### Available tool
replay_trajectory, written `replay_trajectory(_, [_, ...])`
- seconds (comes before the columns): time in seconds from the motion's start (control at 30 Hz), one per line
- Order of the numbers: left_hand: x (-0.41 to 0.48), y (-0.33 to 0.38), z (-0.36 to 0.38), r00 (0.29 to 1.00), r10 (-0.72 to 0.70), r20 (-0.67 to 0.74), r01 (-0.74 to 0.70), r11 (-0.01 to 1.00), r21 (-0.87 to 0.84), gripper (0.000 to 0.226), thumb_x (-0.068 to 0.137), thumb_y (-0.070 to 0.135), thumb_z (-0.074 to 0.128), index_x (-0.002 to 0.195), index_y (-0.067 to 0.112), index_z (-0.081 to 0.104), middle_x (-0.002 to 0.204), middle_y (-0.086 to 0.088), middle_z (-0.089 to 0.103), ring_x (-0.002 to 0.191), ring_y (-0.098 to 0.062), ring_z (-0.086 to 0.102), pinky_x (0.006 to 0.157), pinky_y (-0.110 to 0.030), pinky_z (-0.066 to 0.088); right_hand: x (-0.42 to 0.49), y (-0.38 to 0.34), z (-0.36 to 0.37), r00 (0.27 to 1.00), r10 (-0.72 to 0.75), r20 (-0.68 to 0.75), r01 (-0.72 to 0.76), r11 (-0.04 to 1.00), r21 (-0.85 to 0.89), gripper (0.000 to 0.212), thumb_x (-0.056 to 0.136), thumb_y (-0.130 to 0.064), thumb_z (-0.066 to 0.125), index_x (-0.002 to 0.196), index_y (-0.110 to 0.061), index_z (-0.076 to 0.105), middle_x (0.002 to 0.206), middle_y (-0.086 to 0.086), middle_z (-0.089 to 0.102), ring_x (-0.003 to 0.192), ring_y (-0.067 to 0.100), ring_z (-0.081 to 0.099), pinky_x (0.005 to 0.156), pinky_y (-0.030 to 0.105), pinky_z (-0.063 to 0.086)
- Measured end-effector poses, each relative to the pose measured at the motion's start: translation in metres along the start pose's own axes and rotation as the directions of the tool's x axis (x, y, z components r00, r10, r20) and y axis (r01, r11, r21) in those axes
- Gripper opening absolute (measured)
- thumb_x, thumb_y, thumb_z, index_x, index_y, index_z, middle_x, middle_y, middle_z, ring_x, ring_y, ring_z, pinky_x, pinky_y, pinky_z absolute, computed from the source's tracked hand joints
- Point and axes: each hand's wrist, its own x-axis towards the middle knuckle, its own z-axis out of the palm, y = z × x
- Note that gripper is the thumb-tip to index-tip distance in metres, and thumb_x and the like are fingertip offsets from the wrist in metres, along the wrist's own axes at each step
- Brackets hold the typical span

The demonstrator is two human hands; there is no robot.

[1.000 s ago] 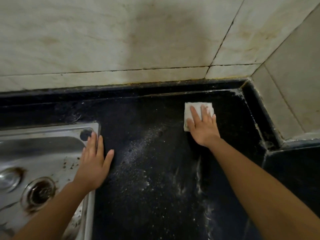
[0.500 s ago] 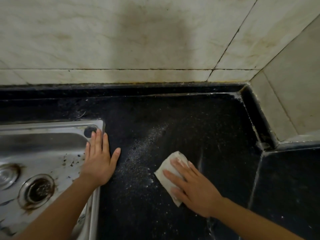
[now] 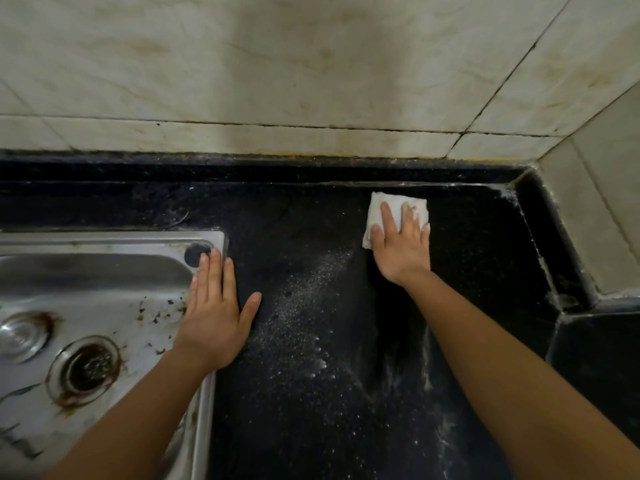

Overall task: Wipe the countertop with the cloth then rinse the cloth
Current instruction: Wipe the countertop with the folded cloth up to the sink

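A folded white cloth (image 3: 377, 206) lies flat on the black countertop (image 3: 311, 393) near the back edge. My right hand (image 3: 401, 244) presses down on it, fingers spread over its near half. My left hand (image 3: 216, 313) rests flat, palm down, across the right rim of the steel sink (image 3: 104, 271) and the counter beside it, holding nothing. A band of white powdery specks runs diagonally over the counter between my two hands, and pale smears streak the surface under my right forearm.
The sink's drain (image 3: 85, 370) sits at the lower left, with brown grime around it. A stained tiled wall (image 3: 277, 81) rises behind the counter. At the right a tiled corner pillar (image 3: 602, 216) juts in, edged by a raised black lip.
My right hand has pushed the cloth from the near middle of the counter back up to the far edge by the wall. My left hand has stayed on the sink rim.
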Motion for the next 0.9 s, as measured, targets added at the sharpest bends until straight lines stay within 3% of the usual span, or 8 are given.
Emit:
replay_trajectory(0.13, [0.0,0.001,-0.002,1.0,-0.005,-0.005,0.005,1.0,0.014,0.083,0.084,0.069,-0.01,0.143,0.013,-0.024,0.148,-0.006,-0.037,0.134,-0.017,-0.04,0.112,-0.032,-0.019,-0.056,-0.008,0.015,0.953,-0.294,0.073,0.3,0.95,-0.082,0.054,0.102,-0.045,0.011,0.151,-0.034,-0.009,0.159,0.009,-0.015,0.146,0.024,-0.016,0.115,0.041,-0.016])
replay_trajectory(0.27, [-0.001,0.004,-0.006,1.0,-0.01,0.01,0.01,1.0,0.005,0.08,0.085,0.062,-0.002,0.144,0.011,-0.023,0.15,-0.008,-0.035,0.135,-0.019,-0.037,0.114,-0.034,-0.016,-0.13,0.002,0.035,0.791,-0.581,0.193,0.605,0.79,-0.098,0.053,0.101,-0.047,0.008,0.149,-0.038,-0.014,0.157,0.004,-0.024,0.143,0.021,-0.026,0.117,0.042,-0.015])
replay_trajectory(0.4, [-0.002,0.002,-0.006,1.0,-0.015,-0.003,0.015,1.0,-0.002,0.084,0.08,0.069,-0.013,0.141,0.013,-0.026,0.149,-0.007,-0.035,0.135,-0.019,-0.037,0.113,-0.033,-0.017,-0.132,0.025,0.031,0.676,-0.687,0.265,0.73,0.672,-0.122,0.05,0.103,-0.049,0.012,0.15,-0.044,-0.006,0.158,-0.005,-0.021,0.144,0.012,-0.023,0.116,0.036,-0.017])
replay_trajectory(0.5, [-0.002,0.001,-0.004,1.0,-0.015,-0.018,0.015,1.0,-0.017,0.085,0.074,0.068,-0.016,0.139,0.014,-0.027,0.147,-0.005,-0.037,0.135,-0.018,-0.038,0.112,-0.032,-0.018,-0.088,0.026,0.022,0.788,-0.596,0.155,0.616,0.759,-0.21,0.053,0.098,-0.052,0.0,0.148,-0.041,-0.008,0.158,-0.002,-0.014,0.147,0.018,-0.013,0.115,0.036,-0.017])
replay_trajectory(0.6, [-0.001,0.001,-0.003,0.999,-0.015,-0.032,0.014,0.999,-0.04,0.084,0.075,0.068,-0.014,0.139,0.015,-0.026,0.148,-0.005,-0.036,0.134,-0.017,-0.038,0.111,-0.032,-0.019,-0.028,0.009,0.009,0.933,-0.36,0.01,0.356,0.919,-0.169,0.057,0.096,-0.054,0.001,0.15,-0.037,-0.007,0.161,0.004,-0.01,0.147,0.02,-0.009,0.113,0.035,-0.015])
replay_trajectory(0.73, [-0.002,0.003,-0.005,0.999,-0.013,-0.033,0.012,0.999,-0.033,0.077,0.087,0.067,-0.002,0.138,0.016,-0.027,0.149,-0.006,-0.035,0.134,-0.018,-0.038,0.11,-0.031,-0.02,0.017,-0.031,0.001,0.992,-0.122,0.04,0.125,0.99,-0.065,0.057,0.101,-0.048,0.009,0.151,-0.033,-0.013,0.159,0.008,-0.02,0.146,0.023,-0.018,0.114,0.041,-0.016])
replay_trajectory(0.8, [-0.003,0.005,-0.007,1.0,-0.013,-0.025,0.012,0.999,-0.034,0.075,0.089,0.061,0.005,0.139,0.015,-0.027,0.149,-0.007,-0.036,0.134,-0.018,-0.038,0.11,-0.031,-0.02,0.009,-0.04,0.006,0.992,-0.125,0.032,0.126,0.99,-0.055,0.057,0.101,-0.049,0.009,0.151,-0.033,-0.012,0.159,0.01,-0.019,0.146,0.025,-0.017,0.113,0.041,-0.018])
replay_trajectory(0.9, [-0.003,0.005,-0.008,1.0,-0.011,-0.021,0.01,0.999,-0.04,0.076,0.091,0.058,0.008,0.143,0.013,-0.024,0.148,-0.006,-0.037,0.133,-0.018,-0.038,0.11,-0.031,-0.019,-0.034,-0.038,0.02,0.946,-0.322,0.034,0.323,0.941,-0.098,0.055,0.102,-0.047,0.012,0.151,-0.034,-0.008,0.159,0.01,-0.015,0.146,0.025,-0.014,0.114,0.04,-0.018])
